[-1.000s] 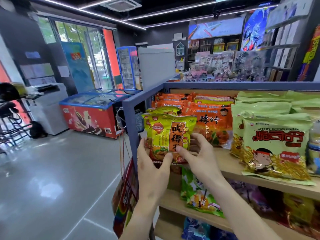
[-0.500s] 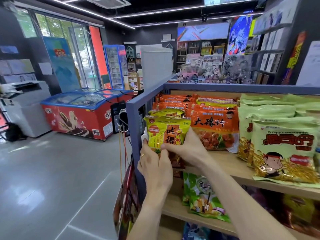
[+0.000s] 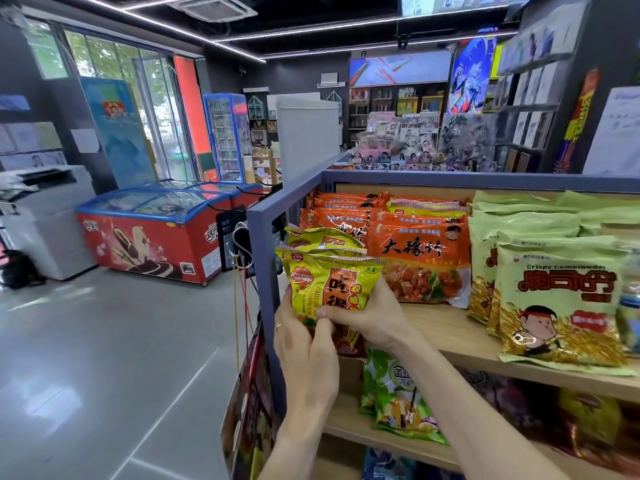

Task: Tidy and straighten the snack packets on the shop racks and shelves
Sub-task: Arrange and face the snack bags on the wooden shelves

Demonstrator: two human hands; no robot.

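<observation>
Yellow packets [image 3: 329, 282] in both hands; neighbour reads "Crispy".

Yellow packet [image 3: 329, 289] lower half hidden behind hands; rightmost shelf goods [image 3: 628, 306] cut by edge.

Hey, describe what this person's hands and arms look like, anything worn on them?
Both forearms are bare, with no sleeves, gloves or watch in view. The left hand wears a thin gold-coloured ring on one of its fingers. The right hand shows no jewellery. Nails look short and unpainted.
</observation>
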